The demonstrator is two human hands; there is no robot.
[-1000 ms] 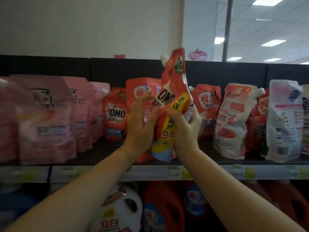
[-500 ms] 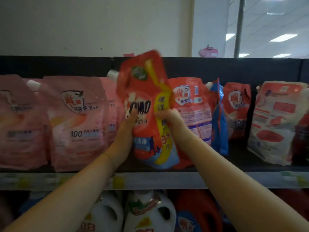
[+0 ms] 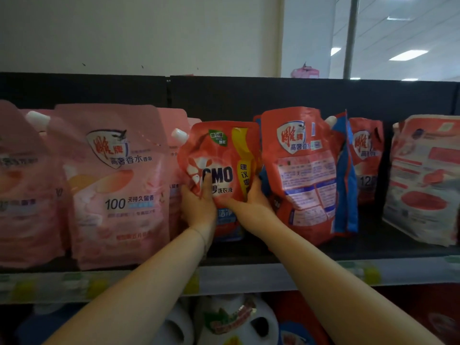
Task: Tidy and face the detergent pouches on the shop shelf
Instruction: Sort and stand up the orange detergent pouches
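OMO pouch (image 3: 221,155) stands label-forward mid-shelf (image 3: 373,247), left hand (image 3: 199,207) gripping its 8 o'clock edge, right hand (image 3: 249,202) its 5 o'clock; toward 3 o'clock the blue pouch (image 3: 344,175) sits edge-on and the pale pouch (image 3: 423,180) leans, both seemingly yet to be faced.

Glossy, crinkled plastic film forms the OMO pouch (image 3: 220,168); the shelf (image 3: 373,247) looks matt black.

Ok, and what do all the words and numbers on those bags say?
"OMO", "洗衣液": held pouch, gripped by the left hand and right hand; a thumb hides part of the first O.
"建议": its yellow band.
"雕牌", "高奢香水", "100", "天持久留香": big pink pouch.
"雕牌": red pouch beside it; its small print is too blurred to read.
"12": far red pouch; the rest is hidden.
Shelf-edge tags: blurred, unreadable.
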